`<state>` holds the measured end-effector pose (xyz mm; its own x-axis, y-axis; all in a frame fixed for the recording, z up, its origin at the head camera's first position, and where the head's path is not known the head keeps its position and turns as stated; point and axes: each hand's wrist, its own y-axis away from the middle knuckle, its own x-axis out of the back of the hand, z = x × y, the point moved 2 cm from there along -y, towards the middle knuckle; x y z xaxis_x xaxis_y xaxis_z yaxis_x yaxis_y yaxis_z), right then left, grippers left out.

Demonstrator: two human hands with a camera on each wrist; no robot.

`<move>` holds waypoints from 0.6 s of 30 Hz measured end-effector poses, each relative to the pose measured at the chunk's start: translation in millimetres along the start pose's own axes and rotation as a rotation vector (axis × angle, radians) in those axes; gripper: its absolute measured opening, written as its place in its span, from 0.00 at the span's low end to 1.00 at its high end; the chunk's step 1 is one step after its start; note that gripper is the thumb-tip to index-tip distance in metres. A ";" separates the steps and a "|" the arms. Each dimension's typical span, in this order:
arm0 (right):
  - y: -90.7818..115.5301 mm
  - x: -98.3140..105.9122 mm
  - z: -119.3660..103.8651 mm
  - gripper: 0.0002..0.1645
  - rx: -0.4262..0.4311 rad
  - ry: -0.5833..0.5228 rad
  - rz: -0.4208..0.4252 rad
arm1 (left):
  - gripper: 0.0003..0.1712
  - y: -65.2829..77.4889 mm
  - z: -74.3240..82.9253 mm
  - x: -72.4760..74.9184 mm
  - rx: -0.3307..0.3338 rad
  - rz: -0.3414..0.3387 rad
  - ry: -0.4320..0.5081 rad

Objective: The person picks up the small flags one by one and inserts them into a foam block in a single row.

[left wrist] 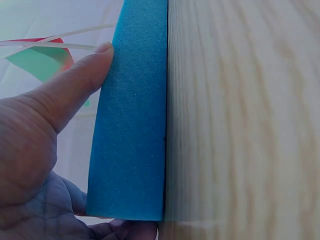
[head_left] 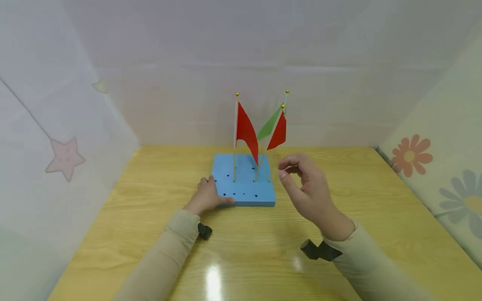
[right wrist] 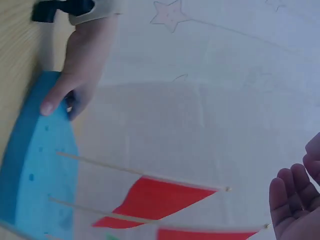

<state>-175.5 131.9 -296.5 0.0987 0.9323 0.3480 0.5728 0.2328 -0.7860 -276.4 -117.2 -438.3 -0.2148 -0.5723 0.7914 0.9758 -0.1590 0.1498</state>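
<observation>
A blue foam board (head_left: 244, 200) with several small holes lies flat on the table. My left hand (head_left: 207, 194) grips its near left corner, the thumb (left wrist: 82, 82) pressed on the upper edge and the other fingers round the side. Three small flags on thin sticks with gold ball tips stand in the holes. One red flag (head_left: 246, 129) is upright; the other red flag (head_left: 278, 136) tilts to the right. Behind that one is a green flag (head_left: 268, 125), its stick partly hidden. To the right of the board, my right hand (head_left: 306, 190) hovers loosely curled, holding nothing.
The wooden table (head_left: 150, 234) runs back to a pale cloth wall (head_left: 188, 104). Cloth sides with printed stars and flowers stand left and right. A dark wrist strap (head_left: 327, 251) sits at the right cuff.
</observation>
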 end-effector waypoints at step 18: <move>69.7 -1.0 126.9 0.21 -0.585 0.368 -0.432 | 0.72 3.7 -14.4 -14.2 0.011 -0.032 0.037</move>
<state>-238.9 182.3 -416.5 -0.0253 0.6191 0.7849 0.9439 0.2734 -0.1853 -270.3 -121.2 -457.6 -0.2467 -0.5966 0.7637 0.9689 -0.1691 0.1809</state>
